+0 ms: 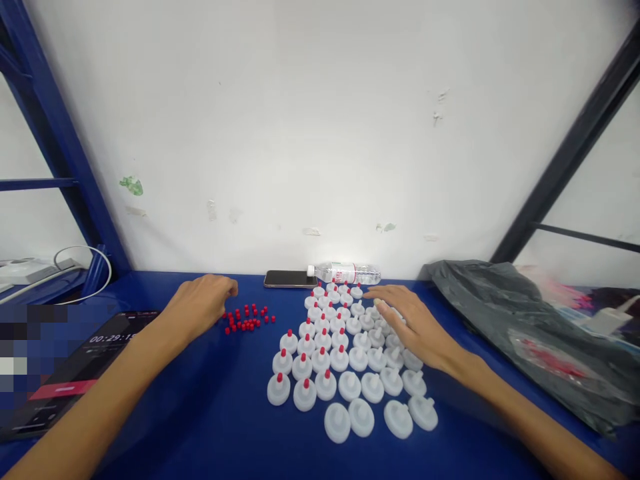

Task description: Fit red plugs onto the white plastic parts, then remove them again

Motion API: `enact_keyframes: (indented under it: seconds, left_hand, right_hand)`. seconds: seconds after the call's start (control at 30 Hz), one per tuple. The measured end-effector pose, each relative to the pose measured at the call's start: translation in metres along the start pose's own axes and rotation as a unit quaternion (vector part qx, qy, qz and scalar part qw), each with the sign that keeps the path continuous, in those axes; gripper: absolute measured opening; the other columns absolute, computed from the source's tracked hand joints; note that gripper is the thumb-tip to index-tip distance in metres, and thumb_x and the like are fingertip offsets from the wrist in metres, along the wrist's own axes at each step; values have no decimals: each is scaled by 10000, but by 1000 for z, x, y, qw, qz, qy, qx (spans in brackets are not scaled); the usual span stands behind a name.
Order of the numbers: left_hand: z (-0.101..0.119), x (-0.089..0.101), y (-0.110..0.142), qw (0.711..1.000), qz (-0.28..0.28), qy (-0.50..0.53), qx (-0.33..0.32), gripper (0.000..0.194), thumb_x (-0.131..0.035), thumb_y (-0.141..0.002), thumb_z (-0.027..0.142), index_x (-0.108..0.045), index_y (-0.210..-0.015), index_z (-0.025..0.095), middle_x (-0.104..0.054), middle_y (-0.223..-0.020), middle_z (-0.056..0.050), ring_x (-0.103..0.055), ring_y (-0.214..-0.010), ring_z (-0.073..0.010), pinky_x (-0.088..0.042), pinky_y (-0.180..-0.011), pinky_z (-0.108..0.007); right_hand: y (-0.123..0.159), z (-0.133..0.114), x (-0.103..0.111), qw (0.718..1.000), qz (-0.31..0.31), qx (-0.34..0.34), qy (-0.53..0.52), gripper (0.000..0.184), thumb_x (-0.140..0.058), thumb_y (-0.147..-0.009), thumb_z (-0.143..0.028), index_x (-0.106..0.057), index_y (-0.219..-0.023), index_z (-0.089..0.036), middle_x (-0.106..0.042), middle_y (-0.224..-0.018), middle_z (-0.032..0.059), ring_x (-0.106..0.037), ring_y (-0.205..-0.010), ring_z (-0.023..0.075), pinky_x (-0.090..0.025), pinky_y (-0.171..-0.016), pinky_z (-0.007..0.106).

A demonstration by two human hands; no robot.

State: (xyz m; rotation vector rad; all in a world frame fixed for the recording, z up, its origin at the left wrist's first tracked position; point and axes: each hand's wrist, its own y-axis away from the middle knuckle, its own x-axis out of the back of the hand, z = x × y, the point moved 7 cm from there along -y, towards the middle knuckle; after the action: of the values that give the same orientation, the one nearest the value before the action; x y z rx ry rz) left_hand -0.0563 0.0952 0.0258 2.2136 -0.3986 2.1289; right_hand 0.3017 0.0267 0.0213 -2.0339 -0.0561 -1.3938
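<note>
My left hand [203,307] is over the left part of the blue table, its fingers curled at the edge of a scatter of small red tips [247,325]. What those fingers hold, if anything, is hidden. My right hand [410,323] reaches over the back right of a group of white nozzle caps [371,387], fingers stretched out and partly covering some of them. Its fingertips are close to the back caps. The left columns of caps carry red tips on their spouts, such as the red-tipped cap [305,395] in front; those on the right have bare white spouts.
A phone [290,279] and a clear bottle [345,273] lie by the wall. At left is a larger phone [75,373] showing a timer. A dark grey plastic bag [500,313] and a clear packet with red pieces [553,358] lie at right. Metal frame posts flank the table.
</note>
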Motion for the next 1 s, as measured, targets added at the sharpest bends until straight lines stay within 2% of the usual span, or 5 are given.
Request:
enact_keyframes:
  seconds: [0.17,0.37,0.6,0.83,1.0]
  left_hand:
    - [23,17,5,997,76,-6,-18,439,-291,-982,218,-659,-1221,190,-716,-1158,-139,-660,-1093,-319,-514,-808,-388]
    - [42,26,15,975,204,-7,-82,372,-349,-988,180,-660,-1192,189,-717,-1069,-93,-669,-1018,-265,-530,-709,-340]
    - [74,55,50,876,428,65,-213,284,-488,-964,135,-619,-1208,198,-706,-988,-37,-689,-839,-154,-515,-639,-250]
    - [144,45,80,842,406,52,-352,112,-532,-957,250,-597,-1013,179,-646,-801,-25,-620,-698,-186,-467,-521,-296]
    - [168,28,81,860,349,-26,-371,97,-558,-906,167,-534,-818,201,-584,-717,-17,-542,-643,-208,-360,-463,-315]
  right_hand:
    - [-23,27,-22,997,-51,-16,62,507,-325,-1056,-525,-619,-1354,-239,-634,-1391,123,-535,-1340,334,-389,-1116,591]
    - [-50,34,-32,998,-53,10,43,495,-330,-1063,-500,-742,-1062,-224,-773,-1110,74,-695,-1108,287,-506,-1022,476]
    - [-44,-6,1,999,48,17,1,215,-477,-1042,-354,-616,-1156,-236,-685,-1212,90,-653,-1120,258,-525,-960,427]
    - [-9,-94,-12,972,52,220,-56,178,-597,-999,-270,-499,-1139,-219,-702,-1055,76,-667,-976,232,-558,-853,391]
    - [3,-103,-17,968,64,213,-115,242,-673,-953,-267,-468,-1075,-228,-687,-1071,72,-658,-965,208,-565,-819,339]
